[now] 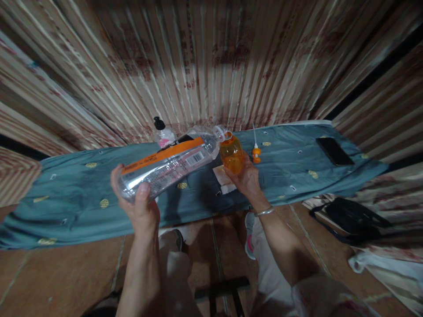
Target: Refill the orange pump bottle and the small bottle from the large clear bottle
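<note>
The left hand [137, 202] is wrapped around the base of a clear plastic bottle [172, 165] with an orange label, tilted so its mouth touches the neck of a small orange bottle [231, 155]. The right hand [246, 178] grips this small bottle from below, above the grey-blue cloth [291, 163]. An orange pump cap [255, 152] lies just beside, and a black phone [334, 151] further right.

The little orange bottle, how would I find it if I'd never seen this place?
Look at the long blue-grey cloth stretched in front of the striped wall. Near its middle, the right hand holds the small orange bottle upright. It is round and glowing orange, while the big clear bottle tipped against its mouth, in the left hand, is long and see-through.
</note>
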Demonstrator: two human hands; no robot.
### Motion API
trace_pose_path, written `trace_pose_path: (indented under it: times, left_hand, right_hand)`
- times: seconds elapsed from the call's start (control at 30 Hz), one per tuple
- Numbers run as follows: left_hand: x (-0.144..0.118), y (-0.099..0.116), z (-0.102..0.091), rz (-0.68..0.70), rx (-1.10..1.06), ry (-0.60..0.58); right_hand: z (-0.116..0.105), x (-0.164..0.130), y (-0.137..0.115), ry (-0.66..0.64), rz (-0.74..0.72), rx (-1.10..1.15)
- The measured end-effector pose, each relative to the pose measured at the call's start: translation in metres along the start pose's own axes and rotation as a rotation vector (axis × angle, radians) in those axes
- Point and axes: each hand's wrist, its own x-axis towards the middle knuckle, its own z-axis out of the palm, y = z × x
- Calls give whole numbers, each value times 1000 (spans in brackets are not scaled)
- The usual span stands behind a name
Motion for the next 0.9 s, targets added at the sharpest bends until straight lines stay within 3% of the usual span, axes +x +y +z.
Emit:
trace_pose_path:
  times: [0.53, 0.9]
  left_hand:
    - [1, -2, 1, 1, -2, 1]
    - [1, 5, 3, -69, -73, 15]
  right_hand:
    - [1, 0, 3, -5, 11, 23]
    - [0, 0, 2, -3, 30, 29]
